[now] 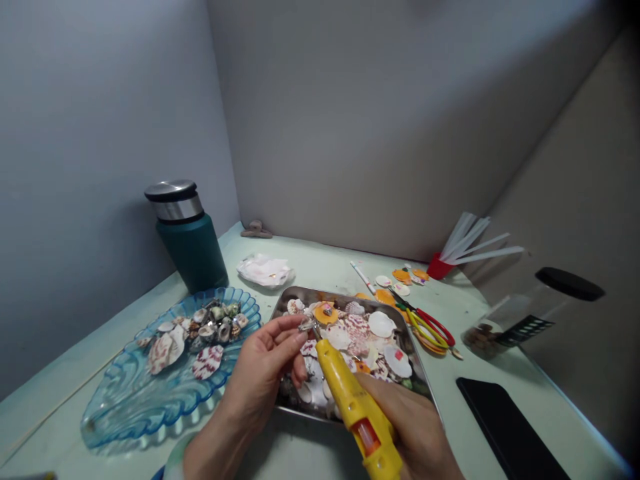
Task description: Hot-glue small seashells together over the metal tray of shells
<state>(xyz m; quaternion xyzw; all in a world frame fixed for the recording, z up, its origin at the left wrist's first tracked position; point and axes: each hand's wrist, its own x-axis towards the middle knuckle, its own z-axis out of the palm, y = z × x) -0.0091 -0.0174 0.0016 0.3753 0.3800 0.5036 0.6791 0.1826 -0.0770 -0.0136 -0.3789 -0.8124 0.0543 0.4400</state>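
Observation:
My left hand point(263, 373) pinches a small shell point(306, 325) between thumb and fingertips above the metal tray point(289, 300). My right hand point(410, 427) grips a yellow glue gun point(357, 407), whose nozzle tip touches or nearly touches the small shell. The tray holds several flat white, pink and orange shells point(370, 333). Both hands are at the tray's near edge.
A blue glass shell-shaped dish point(125, 393) with several shells lies at the left. Behind it stands a teal flask point(187, 233). Scissors with red and yellow handles point(425, 323), a clear jar on its side point(530, 313), a red cup of glue sticks point(465, 250) and a black phone point(510, 427) are at the right.

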